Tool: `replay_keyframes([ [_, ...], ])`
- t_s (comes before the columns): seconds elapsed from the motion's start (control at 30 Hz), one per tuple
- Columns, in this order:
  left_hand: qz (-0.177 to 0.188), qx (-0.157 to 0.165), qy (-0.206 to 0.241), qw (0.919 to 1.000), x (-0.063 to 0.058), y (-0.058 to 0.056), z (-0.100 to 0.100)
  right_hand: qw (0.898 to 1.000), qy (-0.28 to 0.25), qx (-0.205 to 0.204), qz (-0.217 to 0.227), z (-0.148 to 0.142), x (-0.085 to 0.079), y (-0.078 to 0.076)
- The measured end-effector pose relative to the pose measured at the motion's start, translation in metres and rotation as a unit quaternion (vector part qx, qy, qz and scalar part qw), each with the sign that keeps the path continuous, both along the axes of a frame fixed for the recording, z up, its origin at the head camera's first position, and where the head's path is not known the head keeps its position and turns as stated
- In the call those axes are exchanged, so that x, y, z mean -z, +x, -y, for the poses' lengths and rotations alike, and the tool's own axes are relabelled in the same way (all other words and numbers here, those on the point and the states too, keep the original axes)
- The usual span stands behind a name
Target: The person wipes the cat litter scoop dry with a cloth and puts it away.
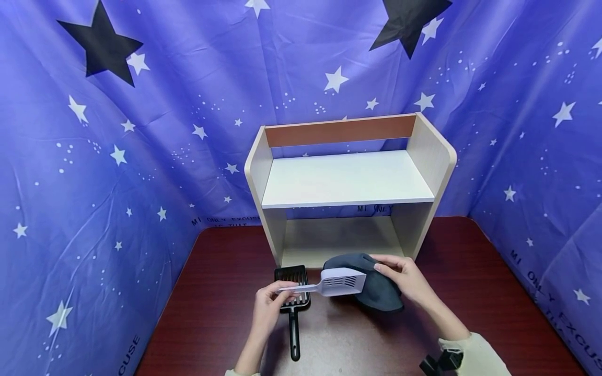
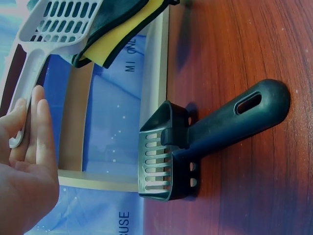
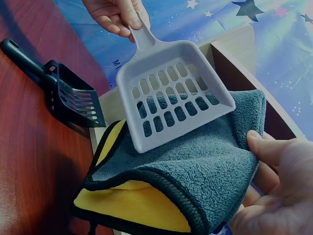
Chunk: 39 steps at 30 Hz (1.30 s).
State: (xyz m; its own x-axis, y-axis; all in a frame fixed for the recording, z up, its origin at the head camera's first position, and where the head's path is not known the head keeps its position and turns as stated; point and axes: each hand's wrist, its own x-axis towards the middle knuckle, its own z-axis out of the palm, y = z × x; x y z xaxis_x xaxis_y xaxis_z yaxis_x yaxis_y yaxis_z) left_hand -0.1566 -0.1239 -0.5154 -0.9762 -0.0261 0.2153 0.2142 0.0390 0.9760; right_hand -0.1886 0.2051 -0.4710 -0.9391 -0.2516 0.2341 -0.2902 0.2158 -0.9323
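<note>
My left hand [image 1: 269, 309] pinches the handle of a pale lilac slotted litter scoop [image 1: 342, 282], raised over the table with its head to the right. My right hand [image 1: 405, 277] grips a folded cloth [image 1: 383, 292], thumb on top and fingers beneath. The cloth [image 3: 205, 171] is grey-blue and fluffy on one face, yellow on the other, with black edging. In the right wrist view the scoop's slotted head [image 3: 171, 93] overlaps the cloth. A black litter scoop [image 2: 215, 127] lies on the table below my left hand, its handle toward me.
A light wooden shelf unit [image 1: 348, 180] with a white middle board stands at the back of the dark red table [image 1: 216, 292]. Blue curtains with stars [image 1: 160, 104] enclose the back and both sides. A black strap device [image 1: 442, 361] sits on the right wrist.
</note>
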Motion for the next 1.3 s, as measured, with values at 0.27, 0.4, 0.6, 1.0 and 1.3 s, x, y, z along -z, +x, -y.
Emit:
replay_keyframes([
  [0.27,-0.001,0.020,-0.002,0.9998,-0.001,0.001,-0.004,1.000,-0.004,-0.002,0.008,0.003,-0.003,-0.003],
  [0.4,0.008,0.022,0.001,0.9997,-0.001,0.002,-0.006,1.000,-0.006,-0.006,0.009,0.005,-0.003,-0.005],
  [0.6,0.013,0.032,0.006,0.9994,0.001,0.001,-0.008,1.000,-0.005,-0.015,0.012,0.009,-0.004,-0.006],
  [1.0,0.005,0.033,0.002,0.9995,0.003,0.001,-0.010,0.999,0.018,-0.033,-0.014,0.015,-0.004,-0.006],
  [1.3,0.006,0.025,0.006,0.9996,0.003,0.002,-0.011,0.996,0.040,-0.072,-0.031,0.016,-0.003,-0.005],
])
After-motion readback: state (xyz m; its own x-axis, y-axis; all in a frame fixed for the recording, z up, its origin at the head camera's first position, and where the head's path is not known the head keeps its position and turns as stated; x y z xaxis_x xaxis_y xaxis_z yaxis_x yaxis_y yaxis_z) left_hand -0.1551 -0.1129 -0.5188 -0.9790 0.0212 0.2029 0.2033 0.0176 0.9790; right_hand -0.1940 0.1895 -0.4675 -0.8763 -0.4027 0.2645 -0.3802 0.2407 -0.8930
